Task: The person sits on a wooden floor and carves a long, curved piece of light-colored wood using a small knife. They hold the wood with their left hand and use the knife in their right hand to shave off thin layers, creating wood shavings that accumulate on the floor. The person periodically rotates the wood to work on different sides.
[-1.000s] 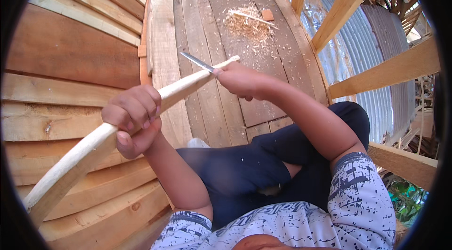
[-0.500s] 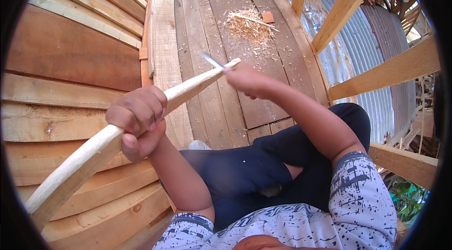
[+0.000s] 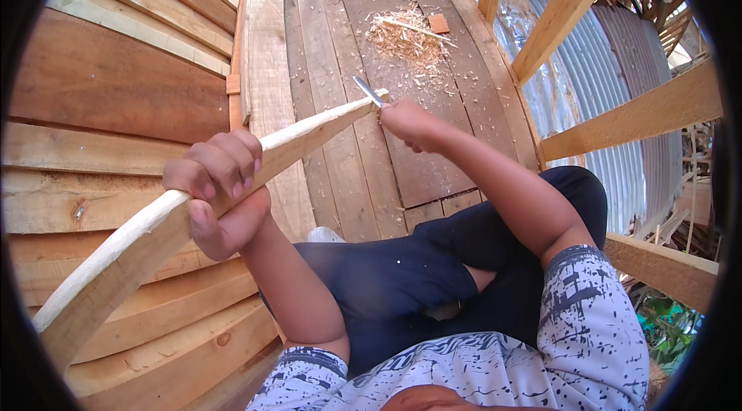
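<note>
A long, curved wooden pole (image 3: 309, 140), pale along its upper edge, slants from the lower left toward the middle of the floor. My left hand (image 3: 220, 191) is closed around it, fingers over the top and thumb below. In my right hand (image 3: 410, 123) is a knife (image 3: 365, 89), its handle hidden in my fist. The blade points up and left, lying at the pole's far end. Whether its edge is biting into the wood is too small to tell.
Wood shavings (image 3: 408, 41) are heaped on the plank floor (image 3: 417, 171), beside a small reddish block (image 3: 439, 23). Stacked boards (image 3: 100, 152) line the left. Wooden posts (image 3: 568, 13) and corrugated metal sheets (image 3: 587, 94) stand to the right. My crossed legs (image 3: 386, 276) are below.
The knife has shifted right and slightly up to the pole's tip, its blade tilting more upright. My left hand and the pole have moved slightly left.
</note>
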`<action>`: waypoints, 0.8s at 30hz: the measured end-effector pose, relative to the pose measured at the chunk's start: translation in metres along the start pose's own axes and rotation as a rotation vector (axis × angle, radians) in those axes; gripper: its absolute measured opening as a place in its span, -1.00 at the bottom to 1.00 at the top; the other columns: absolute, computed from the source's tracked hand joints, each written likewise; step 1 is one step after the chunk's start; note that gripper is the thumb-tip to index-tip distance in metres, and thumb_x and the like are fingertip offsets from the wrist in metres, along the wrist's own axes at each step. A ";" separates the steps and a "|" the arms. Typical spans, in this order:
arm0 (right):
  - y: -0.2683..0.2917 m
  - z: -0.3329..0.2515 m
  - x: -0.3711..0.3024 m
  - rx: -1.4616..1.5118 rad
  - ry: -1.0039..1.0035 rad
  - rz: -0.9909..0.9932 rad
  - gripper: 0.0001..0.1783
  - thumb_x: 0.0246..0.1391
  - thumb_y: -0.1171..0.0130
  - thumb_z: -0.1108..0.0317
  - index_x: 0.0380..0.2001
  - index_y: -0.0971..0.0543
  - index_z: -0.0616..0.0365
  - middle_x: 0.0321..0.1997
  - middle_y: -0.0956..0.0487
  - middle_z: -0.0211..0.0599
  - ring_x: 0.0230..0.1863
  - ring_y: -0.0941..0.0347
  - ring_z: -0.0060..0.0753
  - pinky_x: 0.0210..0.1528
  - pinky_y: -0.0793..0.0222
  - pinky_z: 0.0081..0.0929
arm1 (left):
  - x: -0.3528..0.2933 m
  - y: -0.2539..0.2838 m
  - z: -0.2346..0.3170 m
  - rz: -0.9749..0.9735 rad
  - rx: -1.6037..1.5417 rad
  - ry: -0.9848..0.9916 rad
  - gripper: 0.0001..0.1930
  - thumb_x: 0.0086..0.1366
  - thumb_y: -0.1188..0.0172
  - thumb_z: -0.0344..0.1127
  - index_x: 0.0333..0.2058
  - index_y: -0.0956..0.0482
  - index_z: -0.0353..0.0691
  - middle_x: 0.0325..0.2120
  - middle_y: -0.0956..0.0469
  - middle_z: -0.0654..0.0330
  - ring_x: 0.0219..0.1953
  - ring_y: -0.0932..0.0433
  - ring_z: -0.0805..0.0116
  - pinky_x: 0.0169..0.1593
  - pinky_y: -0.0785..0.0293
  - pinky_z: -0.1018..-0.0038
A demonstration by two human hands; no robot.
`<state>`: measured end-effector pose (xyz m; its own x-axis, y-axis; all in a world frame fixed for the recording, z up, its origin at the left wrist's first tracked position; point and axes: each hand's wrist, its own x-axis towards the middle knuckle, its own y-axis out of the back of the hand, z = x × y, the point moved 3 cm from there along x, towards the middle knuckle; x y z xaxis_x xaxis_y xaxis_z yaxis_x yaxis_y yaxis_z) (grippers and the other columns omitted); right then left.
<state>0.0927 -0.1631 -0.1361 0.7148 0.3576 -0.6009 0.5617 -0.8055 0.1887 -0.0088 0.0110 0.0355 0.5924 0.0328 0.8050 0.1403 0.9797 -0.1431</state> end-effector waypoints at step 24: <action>-0.005 -0.018 -0.014 0.041 0.026 -0.133 -0.61 0.36 0.20 0.04 -0.28 -0.41 0.15 -0.65 -0.20 -0.52 -0.71 -0.09 -0.57 -0.69 -0.07 -0.48 | 0.002 0.005 -0.007 0.082 -0.001 0.026 -0.73 0.26 -0.07 -0.16 -0.45 -0.16 -0.08 -0.64 -0.16 0.30 -0.59 -0.13 0.47 -0.42 -0.10 0.44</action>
<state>0.0878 -0.1559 -0.1150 0.6458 0.4740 -0.5985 0.6352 -0.7685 0.0768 -0.0013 0.0149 0.0319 0.6223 0.1080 0.7753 0.0910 0.9737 -0.2087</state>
